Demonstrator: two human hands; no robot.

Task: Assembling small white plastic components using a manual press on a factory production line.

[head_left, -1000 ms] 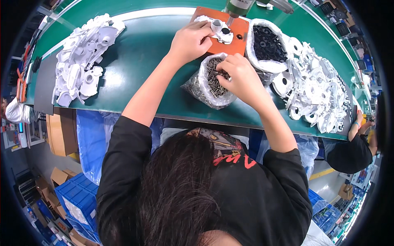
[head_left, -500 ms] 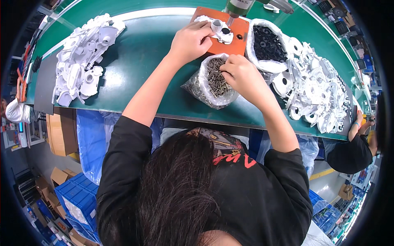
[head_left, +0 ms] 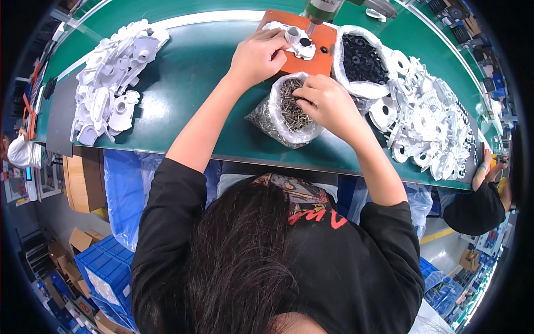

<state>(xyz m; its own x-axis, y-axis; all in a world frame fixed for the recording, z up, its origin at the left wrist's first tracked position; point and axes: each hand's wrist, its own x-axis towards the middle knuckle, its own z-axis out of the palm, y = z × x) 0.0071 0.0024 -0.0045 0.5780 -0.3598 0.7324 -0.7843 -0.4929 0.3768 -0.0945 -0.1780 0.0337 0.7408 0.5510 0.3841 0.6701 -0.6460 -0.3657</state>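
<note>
My left hand (head_left: 258, 60) is closed on the left edge of a white plastic part (head_left: 303, 51), which lies on an orange fixture plate (head_left: 270, 19). A short round tube and a black piece (head_left: 305, 42) show on that part. Just in front of the plate stands a clear plastic bag of metal screws (head_left: 295, 114) with its rim rolled open. My right hand (head_left: 328, 103) reaches over its right side, thumb and fingers pinched together at the screws; what they hold is too small to make out. Above the part hangs the tip of a green powered screwdriver (head_left: 313, 25).
A bag of small black parts (head_left: 361, 58) stands right of the plate. White plastic parts are heaped at the right (head_left: 431, 122), and another pile of white housings (head_left: 108, 83) lies at the left on the green table (head_left: 189, 72). Co-workers sit at both far sides.
My right hand has shifted slightly left over the screws, its fingers curled closer together. My left hand and the white part have stayed in place.
</note>
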